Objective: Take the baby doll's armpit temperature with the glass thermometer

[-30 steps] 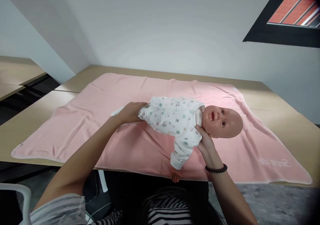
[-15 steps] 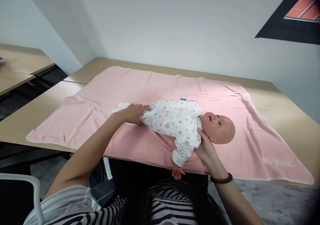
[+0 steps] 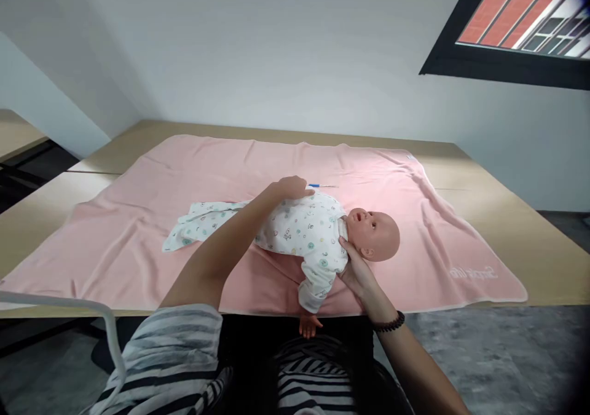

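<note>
A baby doll [image 3: 299, 230] in a white patterned outfit lies face up on a pink blanket [image 3: 152, 230], its head to the right. My right hand [image 3: 357, 273] is wrapped round the doll's near shoulder and the base of its neck, thumb on top. My left hand [image 3: 292, 187] reaches across the doll's body to its far side. Its fingers curl over that edge and are partly hidden, with the thumb on the cloth. Right beside those fingertips lies a thin stick with a blue end [image 3: 314, 185]. The doll's near arm hangs over the table's front edge.
The blanket covers most of a pale wooden table [image 3: 488, 218] that stands against a white wall [image 3: 276, 52]. A barred window [image 3: 516, 27] is at the upper right. The white curved arm of a chair [image 3: 110, 329] is at the lower left.
My left hand has moved from the doll's hips up to the far side of its upper body. My right hand stays at the doll's neck and shoulder. The view has shifted right.
</note>
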`<state>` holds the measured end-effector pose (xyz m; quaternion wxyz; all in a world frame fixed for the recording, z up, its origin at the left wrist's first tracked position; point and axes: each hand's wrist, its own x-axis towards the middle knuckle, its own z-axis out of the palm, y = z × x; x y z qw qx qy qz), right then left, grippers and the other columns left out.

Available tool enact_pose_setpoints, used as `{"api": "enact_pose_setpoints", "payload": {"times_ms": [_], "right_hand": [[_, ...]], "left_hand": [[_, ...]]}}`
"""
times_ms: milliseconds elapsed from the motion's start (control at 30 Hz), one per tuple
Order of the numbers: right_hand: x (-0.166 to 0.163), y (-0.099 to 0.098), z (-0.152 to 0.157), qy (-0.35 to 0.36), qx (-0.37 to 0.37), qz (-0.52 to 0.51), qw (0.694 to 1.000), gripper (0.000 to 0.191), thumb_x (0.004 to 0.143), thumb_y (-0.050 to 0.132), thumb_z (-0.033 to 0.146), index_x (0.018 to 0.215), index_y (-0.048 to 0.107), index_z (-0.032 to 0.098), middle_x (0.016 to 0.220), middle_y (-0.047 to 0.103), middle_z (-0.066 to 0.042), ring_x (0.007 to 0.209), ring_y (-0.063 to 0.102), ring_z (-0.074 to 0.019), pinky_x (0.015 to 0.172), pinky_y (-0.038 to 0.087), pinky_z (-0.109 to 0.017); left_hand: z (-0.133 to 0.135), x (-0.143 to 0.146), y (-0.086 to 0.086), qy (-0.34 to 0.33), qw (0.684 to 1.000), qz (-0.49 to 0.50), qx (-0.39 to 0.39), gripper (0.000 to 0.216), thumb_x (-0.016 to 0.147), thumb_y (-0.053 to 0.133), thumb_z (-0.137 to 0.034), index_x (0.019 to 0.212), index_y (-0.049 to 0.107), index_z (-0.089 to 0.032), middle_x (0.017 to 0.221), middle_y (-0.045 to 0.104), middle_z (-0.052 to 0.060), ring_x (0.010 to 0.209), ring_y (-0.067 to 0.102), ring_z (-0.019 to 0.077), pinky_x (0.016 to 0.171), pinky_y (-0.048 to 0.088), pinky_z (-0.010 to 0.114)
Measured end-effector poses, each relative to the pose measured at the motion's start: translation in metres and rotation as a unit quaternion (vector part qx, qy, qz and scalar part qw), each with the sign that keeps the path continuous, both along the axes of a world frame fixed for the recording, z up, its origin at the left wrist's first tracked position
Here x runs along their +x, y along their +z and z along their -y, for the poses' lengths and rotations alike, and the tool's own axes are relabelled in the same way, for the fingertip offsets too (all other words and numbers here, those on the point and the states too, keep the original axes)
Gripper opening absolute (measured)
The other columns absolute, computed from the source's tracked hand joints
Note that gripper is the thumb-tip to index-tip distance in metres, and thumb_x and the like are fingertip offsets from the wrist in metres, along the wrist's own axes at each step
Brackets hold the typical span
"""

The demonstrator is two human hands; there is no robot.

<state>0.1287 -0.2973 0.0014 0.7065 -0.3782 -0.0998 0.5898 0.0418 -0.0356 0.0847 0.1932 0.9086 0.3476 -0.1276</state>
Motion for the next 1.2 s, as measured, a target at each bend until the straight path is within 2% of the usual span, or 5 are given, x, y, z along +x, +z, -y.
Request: {"api": "enact_pose_setpoints", "payload": {"times_ms": [167,300,600,867,1200], "right_hand": [[0.015,0.004,-0.004,0.013,-0.027,0.011,0.999,0.082,0.074,0.084,0.017,0.147,0.05,0.034,0.135,0.067,-0.001,0.119,0.067,-0.0225,0.096,0.061,-0.038],[0.024,0.003,-0.006,0.04,-0.07,0.01,0.997,0.055,0.081,0.081,0.028,0.132,0.064,0.018,0.124,0.072,-0.008,0.115,0.069,-0.0223,0.093,0.061,-0.033],[0.041,0.015,-0.011,0.028,-0.1,-0.013,0.994,0.069,0.079,0.078,0.018,0.142,0.054,0.033,0.115,0.075,0.0,0.099,0.074,-0.023,0.086,0.064,-0.041],[0.01,0.018,0.034,0.12,-0.165,-0.032,0.978,0.041,0.085,0.074,0.026,0.124,0.066,0.016,0.106,0.077,-0.011,0.09,0.075,-0.0213,0.077,0.064,-0.032],[-0.04,0.027,0.021,0.147,-0.083,-0.085,0.982,0.039,0.089,0.068,0.022,0.128,0.063,0.017,0.123,0.072,-0.009,0.112,0.07,-0.0225,0.096,0.06,-0.035]], "left_hand": [[-0.029,0.026,-0.013,-0.015,1.0,0.008,0.005,0.071,0.082,0.059,-0.058,0.141,0.047,-0.019,0.138,0.059,0.015,0.107,0.064,0.0255,0.089,0.053,0.033],[-0.038,0.024,-0.023,-0.067,0.998,0.015,0.016,0.048,0.077,0.062,-0.042,0.121,0.065,-0.021,0.13,0.064,0.01,0.111,0.062,0.0253,0.094,0.05,0.03],[-0.043,0.004,-0.026,-0.03,0.983,0.091,0.158,0.038,0.081,0.057,-0.027,0.115,0.065,-0.013,0.123,0.059,0.019,0.118,0.055,0.0325,0.102,0.045,0.041],[-0.042,-0.025,-0.036,-0.051,0.994,0.08,0.059,0.046,0.085,0.058,-0.042,0.126,0.063,-0.02,0.127,0.065,0.01,0.111,0.061,0.0256,0.097,0.049,0.033],[0.035,-0.111,0.012,-0.026,0.937,0.305,0.17,0.036,0.097,0.049,-0.043,0.121,0.063,-0.02,0.127,0.064,0.006,0.121,0.057,0.0232,0.109,0.041,0.036]]}}
